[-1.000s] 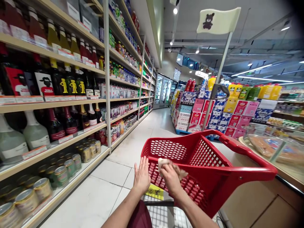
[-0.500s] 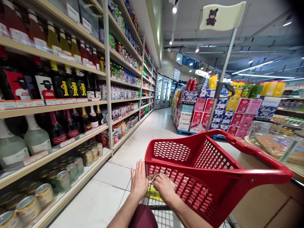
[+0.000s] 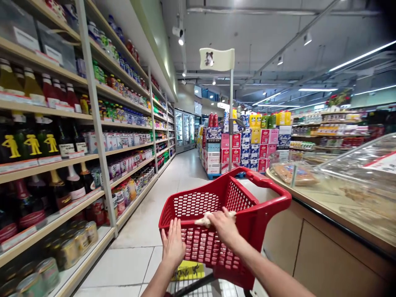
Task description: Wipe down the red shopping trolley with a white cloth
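Note:
A red plastic shopping cart (image 3: 253, 222) stands before me, its basket walls pierced with holes. My left hand (image 3: 173, 243) lies flat against the outside of the basket near its left corner, fingers stretched upward and holding nothing. Along the top rim of the near side, my right hand (image 3: 223, 225) presses a crumpled off-white cloth (image 3: 203, 220) with bent fingers. Ends of the cloth stick out on both sides of that hand. From the cart's far side rises a pole with a cream flag (image 3: 216, 60). The visible inside of the basket holds nothing.
Shelves of bottles and cans (image 3: 102, 156) line the left side. On the right stands a counter (image 3: 312, 247) with packaged food behind clear covers. Stacked drink boxes (image 3: 241, 148) rise ahead. A yellow sign (image 3: 189, 270) shows low beneath the basket. Tiled floor (image 3: 136, 235) runs between shelves and cart.
My right hand has come up from the basket's side wall to its top rim, with the cloth. My left hand stays at the corner. The view has turned right, and the cart appears turned.

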`<action>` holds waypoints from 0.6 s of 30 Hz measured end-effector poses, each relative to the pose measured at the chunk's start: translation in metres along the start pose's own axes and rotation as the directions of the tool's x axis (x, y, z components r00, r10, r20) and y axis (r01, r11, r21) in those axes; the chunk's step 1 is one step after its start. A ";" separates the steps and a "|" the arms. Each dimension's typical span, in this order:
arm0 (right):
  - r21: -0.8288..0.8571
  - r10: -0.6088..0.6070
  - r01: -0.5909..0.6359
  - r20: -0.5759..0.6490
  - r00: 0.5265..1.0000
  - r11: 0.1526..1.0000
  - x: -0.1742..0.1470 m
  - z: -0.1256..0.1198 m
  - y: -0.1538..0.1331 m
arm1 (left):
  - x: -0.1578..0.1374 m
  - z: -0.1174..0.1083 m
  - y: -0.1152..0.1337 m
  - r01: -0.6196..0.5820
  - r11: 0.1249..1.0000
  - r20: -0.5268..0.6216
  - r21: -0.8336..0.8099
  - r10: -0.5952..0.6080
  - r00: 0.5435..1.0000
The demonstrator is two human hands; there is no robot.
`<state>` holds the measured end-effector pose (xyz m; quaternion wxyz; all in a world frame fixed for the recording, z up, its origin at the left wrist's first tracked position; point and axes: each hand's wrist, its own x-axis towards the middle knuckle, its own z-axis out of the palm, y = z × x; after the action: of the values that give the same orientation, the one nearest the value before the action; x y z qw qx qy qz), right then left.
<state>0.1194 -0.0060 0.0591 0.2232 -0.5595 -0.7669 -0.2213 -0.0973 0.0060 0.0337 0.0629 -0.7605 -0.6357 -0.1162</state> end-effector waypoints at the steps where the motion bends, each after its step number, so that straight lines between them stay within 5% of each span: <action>1: -0.020 0.031 -0.032 -0.039 0.999 0.999 -0.010 -0.007 0.022 | 0.002 -0.002 0.005 -0.026 1.000 -0.005 0.005 0.026 1.000; 5: -0.070 0.140 -0.157 -0.206 0.968 0.985 -0.035 -0.022 0.071 | 0.010 -0.003 0.041 -0.163 0.987 -0.018 -0.004 0.163 0.987; 11: -0.049 0.048 -0.059 -0.206 0.977 0.997 -0.038 -0.025 0.090 | 0.013 0.007 0.079 -0.228 0.974 0.008 -0.008 0.228 0.974; 15: -0.119 0.257 -0.304 -0.299 0.919 0.945 -0.047 -0.062 0.148 | 0.010 0.005 0.079 -0.228 0.974 0.021 0.015 0.228 0.973; 18: -0.159 0.342 -0.408 -0.329 0.880 0.899 -0.046 -0.068 0.153 | 0.009 0.004 0.082 -0.195 0.981 0.026 0.006 0.195 0.980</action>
<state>0.2850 -0.0390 0.1000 0.3087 -0.6804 -0.5718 -0.3388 -0.0148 0.0005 0.0363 0.0694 -0.8203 -0.5593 -0.0972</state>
